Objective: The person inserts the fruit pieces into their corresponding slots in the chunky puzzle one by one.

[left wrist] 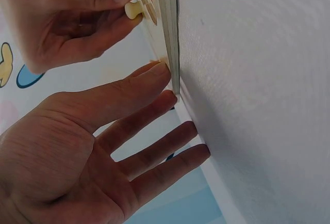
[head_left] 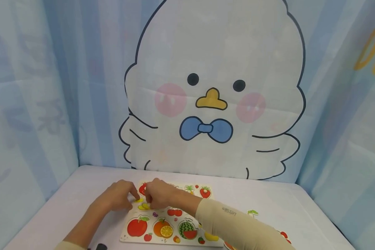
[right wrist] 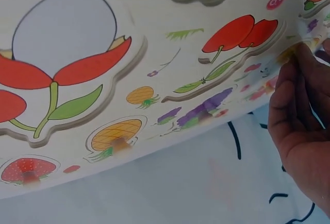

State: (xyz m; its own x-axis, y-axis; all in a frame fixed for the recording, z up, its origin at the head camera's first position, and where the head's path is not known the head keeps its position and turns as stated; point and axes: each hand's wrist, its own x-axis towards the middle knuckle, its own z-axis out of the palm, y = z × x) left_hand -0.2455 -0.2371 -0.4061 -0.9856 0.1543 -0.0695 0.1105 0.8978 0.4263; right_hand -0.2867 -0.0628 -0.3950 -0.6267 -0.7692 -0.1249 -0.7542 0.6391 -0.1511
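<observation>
A white fruit puzzle board lies on the table, printed with an apple, an orange, a watermelon and other fruit. My right hand is over its upper left part. In the left wrist view, that hand's thumb and finger pinch a pale yellow knob on a puzzle piece, whose picture is mostly hidden. My left hand touches the board's left edge, its fingers spread and fairly straight. The right wrist view shows red cherries on the board and the right hand's bent fingers.
Loose pieces lie to the right of the board: one with green leaves, a red one partly behind the right sleeve. A black object is at the front edge. A curtain with a cartoon bird hangs behind the table.
</observation>
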